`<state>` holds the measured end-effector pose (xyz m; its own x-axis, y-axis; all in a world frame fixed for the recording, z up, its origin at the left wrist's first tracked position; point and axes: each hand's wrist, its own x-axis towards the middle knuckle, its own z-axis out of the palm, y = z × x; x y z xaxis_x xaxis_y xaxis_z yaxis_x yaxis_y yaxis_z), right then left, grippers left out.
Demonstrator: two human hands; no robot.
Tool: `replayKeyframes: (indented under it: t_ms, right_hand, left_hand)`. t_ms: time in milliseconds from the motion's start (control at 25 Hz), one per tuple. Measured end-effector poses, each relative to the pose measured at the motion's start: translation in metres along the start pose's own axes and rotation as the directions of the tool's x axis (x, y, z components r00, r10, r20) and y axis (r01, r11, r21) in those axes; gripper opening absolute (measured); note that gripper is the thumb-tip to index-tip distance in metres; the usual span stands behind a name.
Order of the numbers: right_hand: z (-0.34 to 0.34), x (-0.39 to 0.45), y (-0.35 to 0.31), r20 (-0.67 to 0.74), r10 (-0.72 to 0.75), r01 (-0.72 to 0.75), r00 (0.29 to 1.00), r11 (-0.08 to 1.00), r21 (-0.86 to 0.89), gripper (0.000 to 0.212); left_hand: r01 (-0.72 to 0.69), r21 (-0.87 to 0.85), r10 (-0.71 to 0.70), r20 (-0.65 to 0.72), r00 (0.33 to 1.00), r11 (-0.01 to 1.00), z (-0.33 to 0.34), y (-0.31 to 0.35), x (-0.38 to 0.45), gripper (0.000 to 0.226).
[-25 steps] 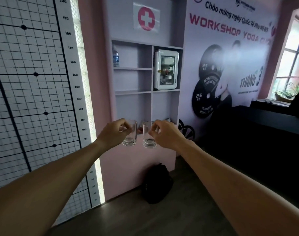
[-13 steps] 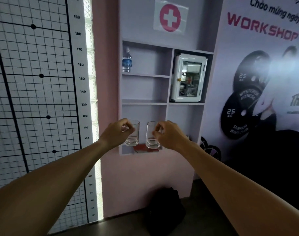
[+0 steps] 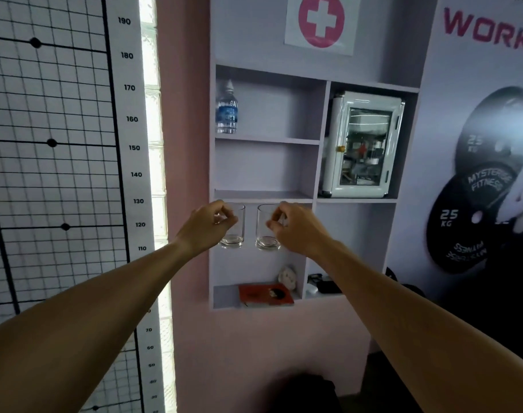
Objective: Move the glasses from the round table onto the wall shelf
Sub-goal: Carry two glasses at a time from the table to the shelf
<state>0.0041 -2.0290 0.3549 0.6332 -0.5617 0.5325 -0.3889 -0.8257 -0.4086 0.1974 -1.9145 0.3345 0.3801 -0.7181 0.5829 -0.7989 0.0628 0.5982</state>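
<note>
A: In the head view, what does each hand carry?

B: The left hand pinches the left glass near its rim, the fingers curled round the upper wall. The right hand does the same with the right glass. Both glasses are upright, side by side and a little apart, in the air in front of the wall shelf, at about the level of its third board. They do not stand on any board yet.

A: How do you think these glasses will handle?

B: They look like short clear tumblers with a thick base, so I judge them stiff, somewhat heavy at the bottom, smooth and breakable. A pinch at the rim is enough to carry them, but it can slip. I think a hold lower on the wall would be safer when setting down.

A: Where could they go?

B: The middle compartment above the hands looks free. The top one holds a water bottle, and the lowest has a red book. To the right stands a white cabinet. The round table is not in this view.

A: Any risk?

B: Hitting the board edge, or knocking glass on glass, I would say.
</note>
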Motion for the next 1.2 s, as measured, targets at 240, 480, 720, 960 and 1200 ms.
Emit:
replayKeyframes:
  t_ms: [240,480,720,960,1200]
  right_hand:
    - [0.027,0.109,0.028,-0.051,-0.011,0.012,0.999,1.0,0.01,0.014]
    - [0.06,0.194,0.067,-0.06,-0.015,0.017,0.998,0.999,0.03,0.01]
    - [0.084,0.265,0.107,-0.03,-0.05,0.052,0.998,0.996,0.068,0.009]
    - [0.107,0.323,0.132,0.04,-0.113,0.109,0.993,0.991,0.082,0.009]
    - [0.131,0.354,0.147,0.115,-0.137,0.119,0.984,0.981,0.151,0.008]
  left_hand:
    - [-0.021,0.063,0.024,-0.052,0.998,0.998,0.007,-0.041,0.107,0.01]
    - [0.01,0.122,0.005,-0.119,0.993,0.992,0.033,-0.072,0.188,0.007]
    - [0.067,0.179,-0.034,-0.18,0.983,0.982,0.06,-0.108,0.243,0.008]
    - [0.139,0.223,-0.089,-0.22,0.971,0.965,0.076,-0.134,0.285,0.008]
    - [0.219,0.266,-0.157,-0.238,0.959,0.939,0.091,-0.159,0.301,0.008]
